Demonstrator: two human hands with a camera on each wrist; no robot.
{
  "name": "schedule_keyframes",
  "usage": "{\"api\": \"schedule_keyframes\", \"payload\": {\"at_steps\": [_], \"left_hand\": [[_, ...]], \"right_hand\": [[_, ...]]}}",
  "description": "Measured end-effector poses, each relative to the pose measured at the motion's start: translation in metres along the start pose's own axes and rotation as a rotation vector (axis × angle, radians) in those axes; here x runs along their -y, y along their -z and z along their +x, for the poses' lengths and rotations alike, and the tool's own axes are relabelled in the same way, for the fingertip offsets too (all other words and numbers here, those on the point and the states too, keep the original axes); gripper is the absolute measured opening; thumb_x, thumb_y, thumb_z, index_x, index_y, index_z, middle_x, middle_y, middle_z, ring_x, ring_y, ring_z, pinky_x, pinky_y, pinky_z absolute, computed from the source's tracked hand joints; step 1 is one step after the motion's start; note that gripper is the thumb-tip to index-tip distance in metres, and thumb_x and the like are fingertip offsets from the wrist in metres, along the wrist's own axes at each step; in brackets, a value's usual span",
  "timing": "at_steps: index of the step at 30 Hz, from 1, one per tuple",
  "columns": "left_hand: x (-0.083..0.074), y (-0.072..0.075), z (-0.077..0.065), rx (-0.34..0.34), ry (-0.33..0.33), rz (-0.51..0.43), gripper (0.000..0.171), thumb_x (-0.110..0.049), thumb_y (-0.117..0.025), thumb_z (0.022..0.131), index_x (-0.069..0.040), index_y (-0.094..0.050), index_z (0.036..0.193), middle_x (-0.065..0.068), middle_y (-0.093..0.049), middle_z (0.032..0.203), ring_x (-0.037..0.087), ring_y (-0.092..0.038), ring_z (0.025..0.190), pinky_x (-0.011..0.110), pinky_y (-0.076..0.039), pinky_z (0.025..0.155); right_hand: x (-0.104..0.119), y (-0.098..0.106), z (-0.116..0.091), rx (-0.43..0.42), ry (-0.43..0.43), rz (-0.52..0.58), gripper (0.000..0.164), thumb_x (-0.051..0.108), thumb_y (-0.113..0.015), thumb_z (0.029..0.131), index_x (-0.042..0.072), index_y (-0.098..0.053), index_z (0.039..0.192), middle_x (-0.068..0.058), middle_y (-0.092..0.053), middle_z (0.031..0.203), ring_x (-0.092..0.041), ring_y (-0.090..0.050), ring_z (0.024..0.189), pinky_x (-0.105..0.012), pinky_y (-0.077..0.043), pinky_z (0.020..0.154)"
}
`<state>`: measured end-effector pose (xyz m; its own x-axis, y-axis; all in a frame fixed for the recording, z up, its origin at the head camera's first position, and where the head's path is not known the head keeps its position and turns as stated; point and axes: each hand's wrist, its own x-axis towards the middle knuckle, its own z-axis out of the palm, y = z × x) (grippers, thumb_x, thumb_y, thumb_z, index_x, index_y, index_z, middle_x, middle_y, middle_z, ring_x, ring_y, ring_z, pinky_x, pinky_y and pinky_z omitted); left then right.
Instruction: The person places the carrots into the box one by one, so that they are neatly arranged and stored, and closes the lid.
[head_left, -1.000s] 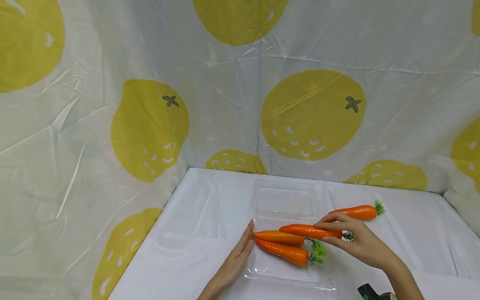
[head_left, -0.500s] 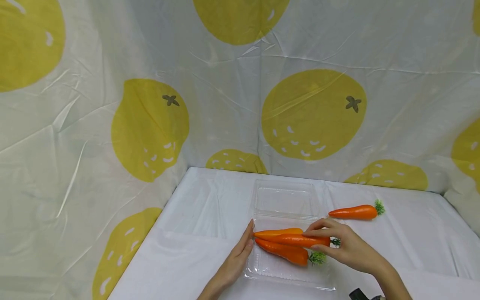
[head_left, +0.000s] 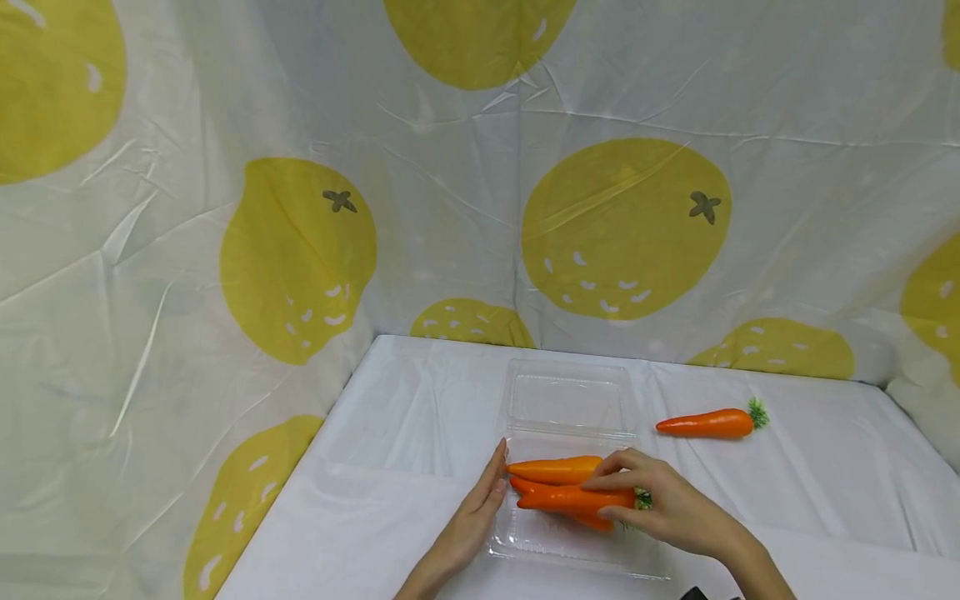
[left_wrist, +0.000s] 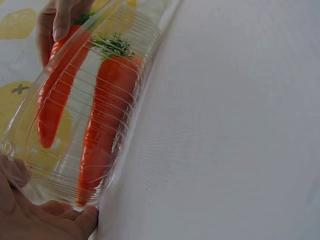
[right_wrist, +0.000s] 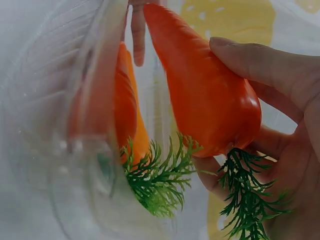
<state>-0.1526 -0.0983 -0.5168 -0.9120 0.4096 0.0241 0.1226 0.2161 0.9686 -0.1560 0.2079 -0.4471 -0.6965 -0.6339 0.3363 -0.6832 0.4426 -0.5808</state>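
Observation:
My right hand [head_left: 667,504] pinches an orange carrot [head_left: 562,498] with green leaves near its thick end, between thumb and fingers. This carrot hangs over an open clear plastic clamshell box [head_left: 540,546]. Inside the box lie a lighter orange carrot [head_left: 551,469] and a redder carrot [head_left: 596,524], the latter mostly hidden under the held one in the head view. Through the ribbed wall in the left wrist view, the redder carrot [left_wrist: 107,110] shows whole. My left hand [head_left: 465,533] rests with straight fingers against the box's left side.
Behind the tray half, the box's lid [head_left: 573,402] lies folded back flat. Another carrot [head_left: 708,424] lies on the white tablecloth [head_left: 810,475] to the right. A lemon-print curtain [head_left: 450,250] hangs behind and on the left.
My right hand has carried its carrot left and toward the near side, from above the lighter carrot to over the redder one. The left hand has stayed put.

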Motion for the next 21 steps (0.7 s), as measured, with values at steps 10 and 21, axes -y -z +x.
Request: {"api": "schedule_keyframes", "payload": {"at_steps": [10,21], "left_hand": [[0.001,0.0,0.001,0.011,-0.013,-0.038,0.06,-0.028,-0.03,0.115,-0.018,-0.004,0.168,0.011,-0.006,0.175,0.036,-0.012,0.161,0.0,-0.012,0.11],[0.001,-0.001,0.001,-0.01,0.0,-0.018,0.059,-0.03,-0.031,0.115,-0.021,-0.007,0.168,0.011,-0.01,0.175,0.034,-0.016,0.161,0.003,-0.013,0.112]], "right_hand": [[0.008,-0.017,0.005,0.039,0.0,-0.003,0.025,0.033,-0.075,0.096,0.025,-0.078,0.119,0.013,-0.065,0.11,-0.003,-0.056,0.1,-0.021,-0.051,0.079],[0.015,-0.033,0.008,0.042,-0.051,-0.122,0.024,0.034,-0.079,0.092,0.028,-0.08,0.115,0.016,-0.065,0.108,0.0,-0.055,0.096,-0.026,-0.048,0.078]]}}
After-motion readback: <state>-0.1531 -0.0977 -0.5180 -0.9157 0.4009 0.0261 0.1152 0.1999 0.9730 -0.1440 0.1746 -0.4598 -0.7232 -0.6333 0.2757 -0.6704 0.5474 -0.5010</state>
